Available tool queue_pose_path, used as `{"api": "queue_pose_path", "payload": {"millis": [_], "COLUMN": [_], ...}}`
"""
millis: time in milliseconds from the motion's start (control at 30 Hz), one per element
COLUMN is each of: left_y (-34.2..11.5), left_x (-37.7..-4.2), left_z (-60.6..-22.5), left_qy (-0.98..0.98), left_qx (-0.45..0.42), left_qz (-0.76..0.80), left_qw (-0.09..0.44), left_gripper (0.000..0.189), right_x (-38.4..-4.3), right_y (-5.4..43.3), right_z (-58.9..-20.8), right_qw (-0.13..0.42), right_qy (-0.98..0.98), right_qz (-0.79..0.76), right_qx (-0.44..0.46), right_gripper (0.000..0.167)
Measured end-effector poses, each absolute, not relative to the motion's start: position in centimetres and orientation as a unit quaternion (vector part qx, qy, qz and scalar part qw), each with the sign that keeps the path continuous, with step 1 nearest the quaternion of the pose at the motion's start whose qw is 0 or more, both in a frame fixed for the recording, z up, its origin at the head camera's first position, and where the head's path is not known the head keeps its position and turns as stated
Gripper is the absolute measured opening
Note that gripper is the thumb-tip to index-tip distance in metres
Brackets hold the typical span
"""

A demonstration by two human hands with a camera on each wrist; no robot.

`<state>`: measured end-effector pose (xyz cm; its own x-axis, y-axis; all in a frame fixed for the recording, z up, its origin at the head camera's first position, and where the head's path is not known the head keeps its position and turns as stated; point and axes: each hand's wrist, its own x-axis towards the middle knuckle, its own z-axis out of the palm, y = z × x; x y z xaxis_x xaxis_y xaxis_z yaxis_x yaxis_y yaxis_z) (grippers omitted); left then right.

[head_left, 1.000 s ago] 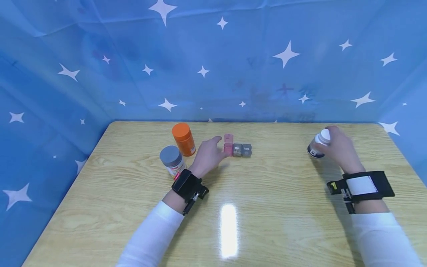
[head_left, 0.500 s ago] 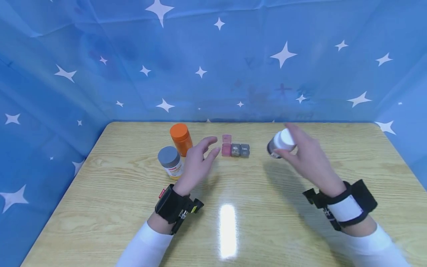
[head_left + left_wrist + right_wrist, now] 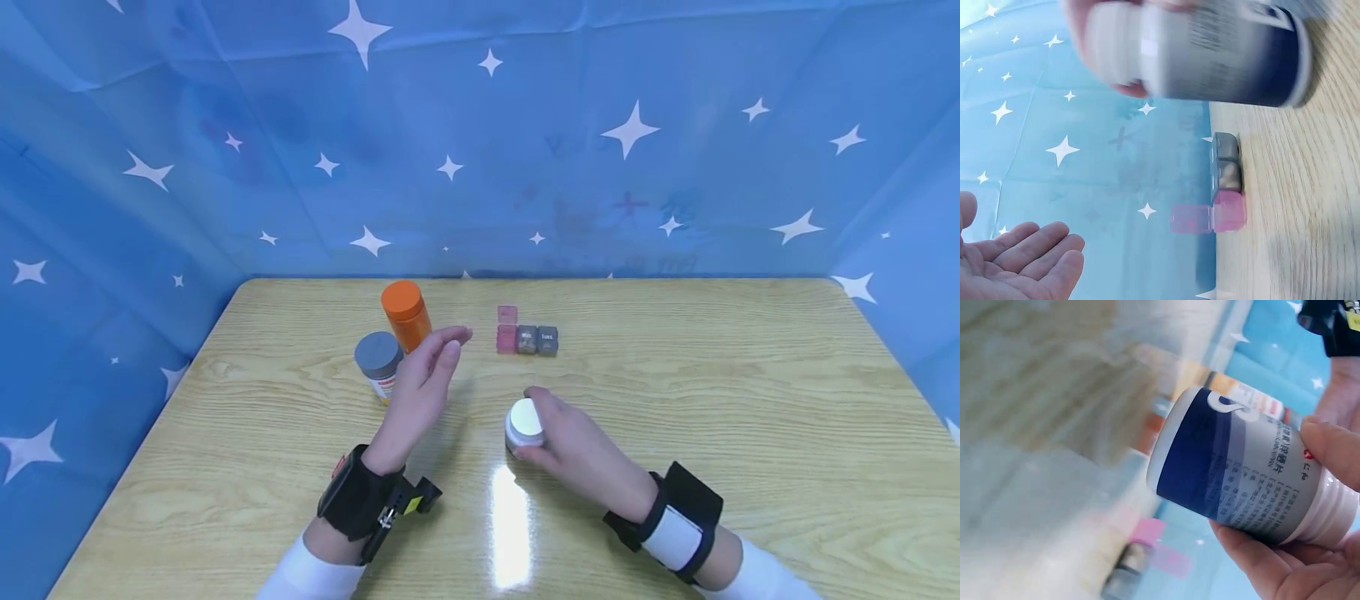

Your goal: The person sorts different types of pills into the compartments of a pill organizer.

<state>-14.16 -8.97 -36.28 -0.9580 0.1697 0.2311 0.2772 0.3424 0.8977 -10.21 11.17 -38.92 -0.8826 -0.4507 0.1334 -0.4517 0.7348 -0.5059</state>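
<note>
My right hand (image 3: 585,450) grips a white-capped pill bottle (image 3: 1241,469) near its cap, thumb on one side and fingers on the other. The bottle has a dark blue and white label and hangs over the middle of the table. My left hand (image 3: 420,392) holds nothing; its fingers are fairly straight and the thumb stands apart in the left wrist view. Beyond both hands lies a small pill organizer (image 3: 527,339) with one pink and two grey compartments. The pink compartment's lid (image 3: 507,314) is flipped back; the grey lids are down.
Just left of my left hand stand an orange bottle (image 3: 406,312) and a grey-lidded bottle (image 3: 378,358), the latter partly hidden by the hand. The wooden table (image 3: 712,358) ends at a blue star-patterned curtain (image 3: 525,125).
My right hand has carried the pill bottle from the table's right side leftward and nearer to me. My left hand has drawn back from the pill organizer, toward me and left.
</note>
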Motion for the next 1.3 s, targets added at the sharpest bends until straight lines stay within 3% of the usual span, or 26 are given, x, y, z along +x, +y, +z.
{"api": "queue_pose_path", "payload": {"millis": [300,667,1100,1300], "left_y": [-8.7,-8.7,-7.2,-7.3], "left_x": [-13.4,-13.3,-13.4,-14.6], "left_z": [-36.4,-38.5,-37.4,-35.7], "left_qy": [-0.806,-0.756,-0.754,-0.748], "left_qx": [-0.147,-0.228,-0.313,-0.375], "left_qz": [-0.573,-0.606,-0.569,-0.528], "left_qw": [0.014,-0.095,-0.1,-0.142], "left_gripper": [0.041,0.056,0.066,0.042], "right_x": [-10.5,-10.5,-11.3,-11.8], "right_y": [11.4,11.5,11.9,12.4], "right_z": [-39.9,-40.1,-40.5,-41.1], "right_qw": [0.011,0.029,-0.01,-0.024], "right_qy": [-0.931,-0.926,-0.907,-0.893], "right_qz": [0.277,0.286,0.352,0.388], "right_qx": [0.236,0.246,0.23,0.226], "right_gripper": [0.06,0.058,0.05,0.049]}}
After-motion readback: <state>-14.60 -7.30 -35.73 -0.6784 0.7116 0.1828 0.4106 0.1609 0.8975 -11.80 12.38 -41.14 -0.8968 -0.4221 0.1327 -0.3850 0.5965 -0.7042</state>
